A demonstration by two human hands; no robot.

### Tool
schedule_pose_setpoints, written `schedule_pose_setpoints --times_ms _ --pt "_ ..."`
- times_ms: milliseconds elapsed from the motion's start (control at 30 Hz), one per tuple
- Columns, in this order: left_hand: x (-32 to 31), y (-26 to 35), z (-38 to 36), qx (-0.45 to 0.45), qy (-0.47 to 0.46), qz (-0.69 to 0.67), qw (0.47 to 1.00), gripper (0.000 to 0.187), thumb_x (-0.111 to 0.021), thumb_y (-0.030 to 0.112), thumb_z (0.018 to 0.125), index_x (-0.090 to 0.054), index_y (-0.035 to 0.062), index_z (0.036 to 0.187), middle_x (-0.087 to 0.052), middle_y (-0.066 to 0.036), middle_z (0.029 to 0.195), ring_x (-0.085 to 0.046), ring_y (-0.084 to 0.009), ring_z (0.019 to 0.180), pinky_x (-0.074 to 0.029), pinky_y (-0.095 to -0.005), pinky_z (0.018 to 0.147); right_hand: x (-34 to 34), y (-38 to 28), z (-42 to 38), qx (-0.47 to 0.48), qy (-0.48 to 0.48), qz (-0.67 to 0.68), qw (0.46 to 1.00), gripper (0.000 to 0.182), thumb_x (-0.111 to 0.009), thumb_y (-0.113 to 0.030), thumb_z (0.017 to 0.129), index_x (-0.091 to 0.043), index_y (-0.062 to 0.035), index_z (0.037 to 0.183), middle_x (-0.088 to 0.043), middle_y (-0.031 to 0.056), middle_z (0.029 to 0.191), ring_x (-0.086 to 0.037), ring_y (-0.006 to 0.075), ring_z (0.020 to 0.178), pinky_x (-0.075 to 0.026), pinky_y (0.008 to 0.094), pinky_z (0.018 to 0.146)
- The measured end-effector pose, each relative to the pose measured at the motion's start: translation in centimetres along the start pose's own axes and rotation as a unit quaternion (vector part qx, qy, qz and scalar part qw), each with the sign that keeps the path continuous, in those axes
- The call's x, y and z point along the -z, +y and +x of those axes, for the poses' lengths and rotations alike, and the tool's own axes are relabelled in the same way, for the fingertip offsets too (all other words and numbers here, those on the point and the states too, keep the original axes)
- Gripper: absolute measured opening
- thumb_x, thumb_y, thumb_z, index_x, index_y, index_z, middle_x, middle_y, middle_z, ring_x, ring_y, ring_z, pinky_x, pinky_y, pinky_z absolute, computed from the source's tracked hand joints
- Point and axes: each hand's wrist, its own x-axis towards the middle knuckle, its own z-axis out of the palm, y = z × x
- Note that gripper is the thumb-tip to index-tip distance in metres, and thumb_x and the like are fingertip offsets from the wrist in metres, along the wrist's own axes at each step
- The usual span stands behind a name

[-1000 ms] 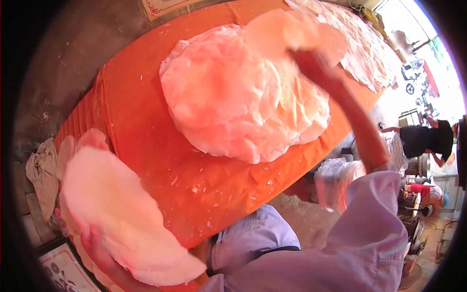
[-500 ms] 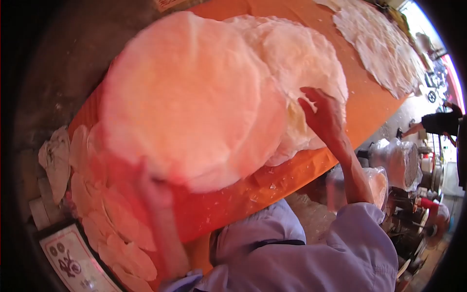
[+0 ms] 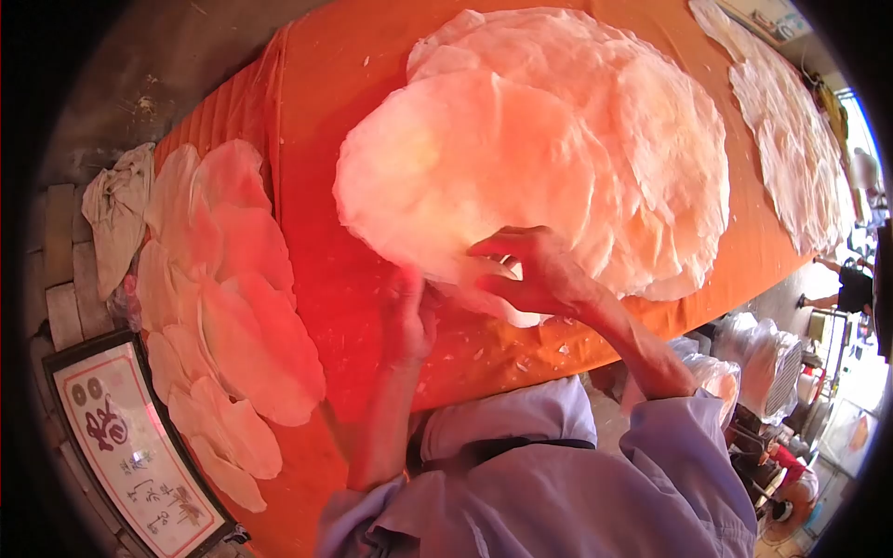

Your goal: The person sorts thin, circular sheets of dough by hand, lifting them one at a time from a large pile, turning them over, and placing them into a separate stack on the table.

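Note:
A broad, thin, pale round dough sheet [image 3: 465,167] lies over a layered pile of similar wrinkled sheets [image 3: 651,139]. My left hand [image 3: 409,312] is closed at the sheet's near edge, with the fingers wrapped round it; the blurred fingertips are partly hidden. Over the same edge, a little to the right, my right hand [image 3: 539,270] is bent with thumb and fingers apart. Part of the pale sheet shows in the gap between them, and I see no firm pinch there.
An orange cloth [image 3: 335,298] covers the table. Smaller pale rounds [image 3: 251,325] overlap at the left, beside a framed sign [image 3: 139,446] and a crumpled cloth [image 3: 116,214]. More sheets [image 3: 791,139] lie at the far right. Plastic-wrapped stacks [image 3: 758,363] stand beyond the table's right edge.
The large raised sheet has come down onto the pile. My right hand has moved left to its near edge; my left hand stays at the edge. The view has shifted left.

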Motion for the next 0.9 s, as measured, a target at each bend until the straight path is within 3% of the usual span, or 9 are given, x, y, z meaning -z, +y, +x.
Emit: schedule_pose_setpoints --times_ms 167,367,467,500,633,700,800,833,900 --pt "-1.8 1.1 0.7 0.01 0.034 0.087 0.996 0.016 -0.062 0.02 0.093 -0.059 0.0075 0.102 -0.06 0.002 0.093 -0.052 -0.0056 0.081 -0.042 -0.0214 0.072 -0.9 -0.5 0.9 -0.016 0.058 -0.109 0.992 0.02 -0.066 -0.009 0.078 -0.067 -0.0019 0.097 -0.066 0.0172 0.079 -0.066 0.0333 0.069 -0.051 0.0388 0.06" --pt "2.0 -0.9 0.5 0.032 0.113 0.095 0.989 0.003 -0.062 0.007 0.086 -0.059 0.0074 0.087 -0.062 -0.001 0.085 -0.056 -0.0087 0.074 -0.046 -0.0241 0.065 -2.5 1.0 1.3 0.043 0.041 -0.131 0.99 0.009 -0.062 -0.006 0.079 -0.064 -0.0032 0.087 -0.063 0.0174 0.074 -0.064 0.0351 0.067 -0.049 0.0406 0.056" --pt "4.1 -1.9 0.6 0.093 0.12 -0.071 0.986 0.007 -0.061 0.003 0.083 -0.06 0.0089 0.085 -0.062 -0.002 0.083 -0.057 -0.01 0.072 -0.047 -0.0257 0.06 -0.7 1.6 2.7 0.032 0.123 -0.122 0.984 0.005 -0.062 -0.006 0.077 -0.061 -0.0042 0.082 -0.061 0.0155 0.07 -0.063 0.0343 0.065 -0.049 0.0411 0.055" --pt "3.8 -2.0 0.7 0.094 0.124 -0.069 0.985 0.008 -0.062 0.004 0.083 -0.06 0.0093 0.087 -0.062 -0.002 0.083 -0.057 -0.0104 0.072 -0.047 -0.026 0.059 0.0 1.4 3.4 0.028 0.166 -0.118 0.979 0.004 -0.061 -0.005 0.076 -0.06 -0.0045 0.08 -0.06 0.0146 0.068 -0.062 0.0339 0.064 -0.049 0.0413 0.055" --pt "2.7 -1.2 0.5 0.095 0.125 -0.064 0.986 0.022 -0.064 0.01 0.086 -0.057 0.0086 0.107 -0.064 -0.002 0.094 -0.062 -0.0136 0.083 -0.051 -0.0291 0.064 -3.2 1.0 3.2 0.092 0.003 -0.222 0.971 0.003 -0.059 -0.009 0.069 -0.06 -0.0106 0.071 -0.059 0.0105 0.063 -0.061 0.0297 0.058 -0.047 0.0401 0.054" --pt "4.0 -2.3 0.9 0.085 0.143 -0.036 0.985 0.035 -0.062 0.015 0.09 -0.052 0.0055 0.123 -0.063 -0.005 0.109 -0.064 -0.0179 0.094 -0.056 -0.0345 0.074 -1.5 -1.3 3.8 -0.007 -0.037 -0.285 0.958 0.003 -0.058 -0.008 0.072 -0.061 -0.0086 0.072 -0.061 0.0117 0.065 -0.062 0.0299 0.061 -0.047 0.0408 0.055" --pt "3.5 -2.4 0.4 0.056 0.146 -0.045 0.987 0.04 -0.06 0.016 0.093 -0.048 0.0037 0.129 -0.06 -0.008 0.119 -0.063 -0.0199 0.102 -0.057 -0.0383 0.08 3.2 1.7 5.8 0.024 0.083 -0.22 0.972 0.003 -0.059 -0.005 0.075 -0.061 -0.006 0.075 -0.061 0.0125 0.067 -0.061 0.0262 0.061 -0.047 0.0385 0.057" --pt "4.2 -2.7 0.0 0.064 0.131 -0.044 0.988 0.04 -0.06 0.016 0.093 -0.048 0.0033 0.129 -0.059 -0.008 0.12 -0.062 -0.0199 0.103 -0.056 -0.0386 0.081 6.5 0.9 6.4 0.057 0.123 -0.093 0.986 0.005 -0.06 0.0 0.076 -0.062 -0.003 0.079 -0.061 0.0101 0.067 -0.058 0.0182 0.061 -0.047 0.0352 0.058" --pt "6.0 -3.2 -0.8 0.077 0.1 -0.044 0.991 0.041 -0.06 0.017 0.093 -0.047 0.0026 0.129 -0.058 -0.008 0.122 -0.061 -0.0199 0.104 -0.056 -0.0392 0.082 12.8 2.3 7.9 0.04 0.154 -0.156 0.975 0.011 -0.06 0.0 0.083 -0.067 -0.0024 0.092 -0.065 0.0016 0.076 -0.056 0.0068 0.073 -0.049 0.0266 0.066"
